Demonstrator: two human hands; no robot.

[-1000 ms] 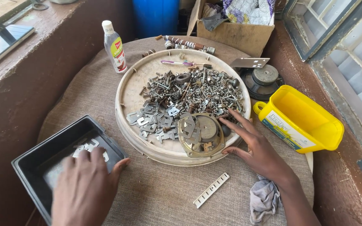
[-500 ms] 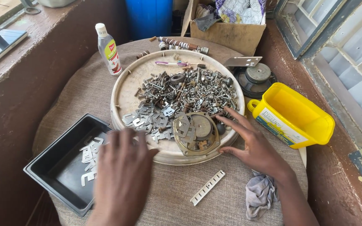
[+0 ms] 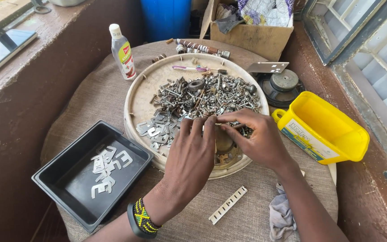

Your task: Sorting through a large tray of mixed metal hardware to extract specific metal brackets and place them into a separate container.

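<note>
Both hands meet over the near side of the round cream tray (image 3: 135,101) on the cloth-covered counter (image 3: 90,89). Left hand (image 3: 191,157): palm down, fingers extended, fingertips (image 3: 209,123) resting at the near edge of the pile of screws and metal bits (image 3: 202,96). Right hand (image 3: 258,141): fingers curled inward, tips meeting those of the left hand. A thin metal piece (image 3: 229,125) appears between the two grips at the fingertips; cannot tell whether either grip is clenched on it or merely touching.

Directly beneath both grips: a round brass-coloured mechanism (image 3: 225,150), mostly hidden by the hands, lying in the tray. Just left of the left grip: flat grey metal plates (image 3: 155,130) in the tray. Beyond the grips: the main screw pile and a purple toothbrush (image 3: 189,68).

Well left of the left grip: black tray (image 3: 68,179) holding E-shaped plates (image 3: 106,168). Right of the right grip: yellow tub (image 3: 323,127); beyond it a dark speaker (image 3: 281,85). Nearer than the grips: white perforated strip (image 3: 228,205) and grey rag (image 3: 281,215). Far left: clear bottle (image 3: 122,51), upright.
</note>
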